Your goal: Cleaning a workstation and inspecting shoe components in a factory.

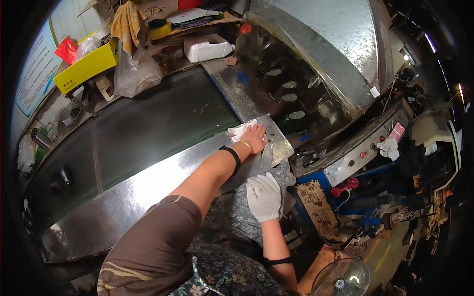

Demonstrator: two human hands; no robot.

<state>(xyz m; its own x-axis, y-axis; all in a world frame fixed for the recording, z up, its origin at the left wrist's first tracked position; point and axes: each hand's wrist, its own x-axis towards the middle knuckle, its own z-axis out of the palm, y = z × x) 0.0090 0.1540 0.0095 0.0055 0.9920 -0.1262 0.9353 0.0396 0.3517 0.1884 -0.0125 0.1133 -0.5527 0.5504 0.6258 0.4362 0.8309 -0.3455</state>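
My left hand (254,138) is bare, with a yellow bracelet at the wrist. It lies with its fingers extended over a crumpled white glove or cloth (238,132), on the right end of a shiny metal strip (163,177). Just right of that hand is a narrow grey metal piece (267,155), its kind unclear. Nearer to me, my right hand (265,197) wears a white knitted glove over my patterned clothing (232,217). Its fingers are loosely bent, their tips partly hidden, and nothing shows in them.
Beyond the strip stretches a dark flat belt (153,118). A yellow box (86,69), a white jug (207,48) and an orange cloth (128,24) stand behind it. At right are a button panel (353,165), another white glove (389,148) and a fan (340,282).
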